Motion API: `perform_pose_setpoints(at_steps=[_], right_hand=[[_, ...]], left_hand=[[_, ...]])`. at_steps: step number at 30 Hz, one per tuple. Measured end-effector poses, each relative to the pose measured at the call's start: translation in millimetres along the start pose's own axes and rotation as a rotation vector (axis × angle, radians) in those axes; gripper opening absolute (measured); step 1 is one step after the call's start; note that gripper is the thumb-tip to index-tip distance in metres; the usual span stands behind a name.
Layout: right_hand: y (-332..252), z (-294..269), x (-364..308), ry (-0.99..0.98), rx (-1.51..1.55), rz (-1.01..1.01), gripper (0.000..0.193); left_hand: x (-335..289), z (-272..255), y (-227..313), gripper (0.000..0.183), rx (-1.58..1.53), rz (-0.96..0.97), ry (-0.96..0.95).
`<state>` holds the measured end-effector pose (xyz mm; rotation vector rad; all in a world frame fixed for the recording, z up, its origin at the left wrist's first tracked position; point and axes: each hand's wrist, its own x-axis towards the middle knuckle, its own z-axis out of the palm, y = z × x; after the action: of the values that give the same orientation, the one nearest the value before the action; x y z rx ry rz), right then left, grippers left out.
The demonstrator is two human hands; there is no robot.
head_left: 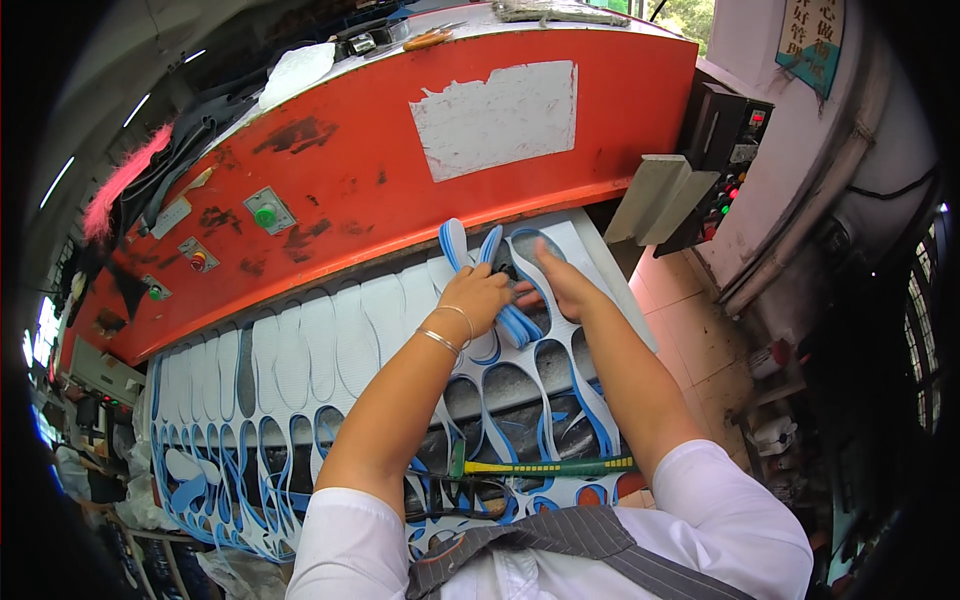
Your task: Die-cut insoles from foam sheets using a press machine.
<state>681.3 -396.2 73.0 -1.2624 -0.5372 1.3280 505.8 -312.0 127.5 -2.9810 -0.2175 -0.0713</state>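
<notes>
My left hand (478, 297), with bangles at the wrist, is closed on several shoe-sole pieces (519, 326), white with blue edges. Their ends stick out above and below its fingers. Just to the right, my right hand (562, 284) is held open with the thumb up, its fingertips close to the pieces; whether they touch is unclear. Under both hands lies a white foam sheet (385, 300) with a blue underside. Sole-shaped outlines are cut in it, and the nearer part is a web of open holes. A dark piece between the hands is mostly hidden.
A tool with a green-and-yellow handle (548, 467) lies across the sheet close to my body. Beyond the bed stands a red machine beam (350, 140) with a green button (265, 215). A dark control box (725, 150) with lit lamps is at the right, above the tiled floor (690, 340).
</notes>
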Motion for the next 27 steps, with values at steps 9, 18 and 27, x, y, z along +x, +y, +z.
perform_pose_setpoints(at_steps=[9,18,27], right_hand=[[0.5,70.3,40.7,0.3,-0.697,-0.016,0.077],[37.2,83.0,65.8,0.352,-1.103,-0.038,0.056],[32.3,74.6,78.6,0.37,-0.733,-0.125,0.056]], left_hand=[[-95.1,-82.9,-22.7,0.03,-0.816,-0.518,0.53],[-52.0,10.5,-33.7,0.049,-2.252,-0.746,0.622],[-33.1,26.8,-44.2,0.05,-2.214,-0.903,0.619]])
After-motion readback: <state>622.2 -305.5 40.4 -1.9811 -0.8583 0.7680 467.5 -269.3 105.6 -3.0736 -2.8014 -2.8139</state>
